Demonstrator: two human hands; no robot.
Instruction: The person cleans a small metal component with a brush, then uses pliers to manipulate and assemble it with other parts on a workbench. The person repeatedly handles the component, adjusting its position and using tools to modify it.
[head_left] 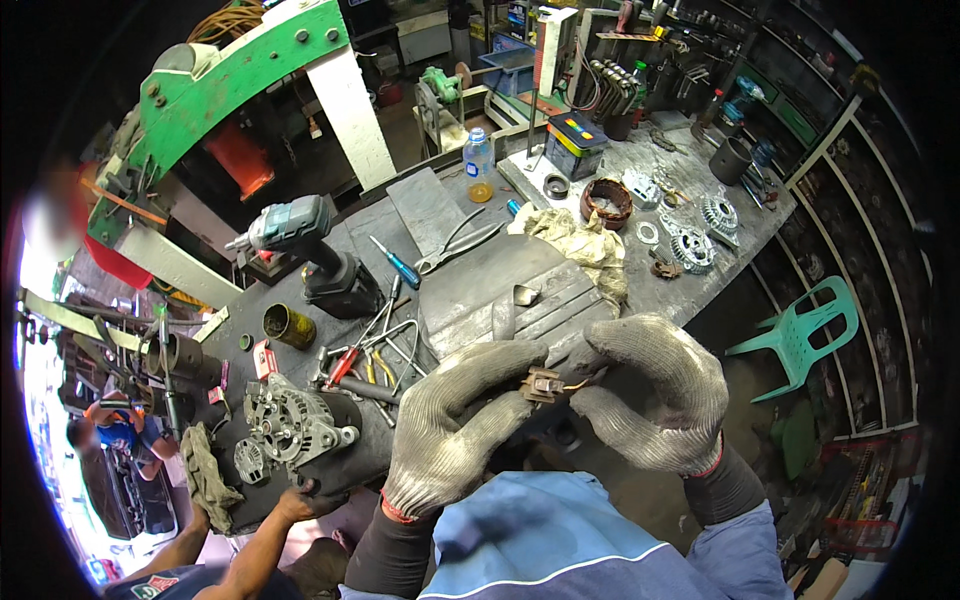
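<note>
Both of my hands wear grey knitted gloves and meet above the bench's near edge. A small brown block with metal tabs [541,385], like a brush holder, is pinched between the thumb and fingers of my left hand [450,420]. From its right side a thin copper-coloured wire [574,386] runs to the fingers of my right hand [668,395], which are curled together around its end; the fingertips partly hide it. Just beyond lies a grey ridged plate [500,280] with a small bent metal piece [525,295] on top.
At left are a cordless impact wrench [300,240], an alternator [290,420], loose hand tools and a rusty can [290,325]. A co-worker's hand [300,500] rests near the alternator. Rags [580,245], a bottle [479,165] and a copper-wound stator [607,203] lie farther back. A green chair [805,335] stands right.
</note>
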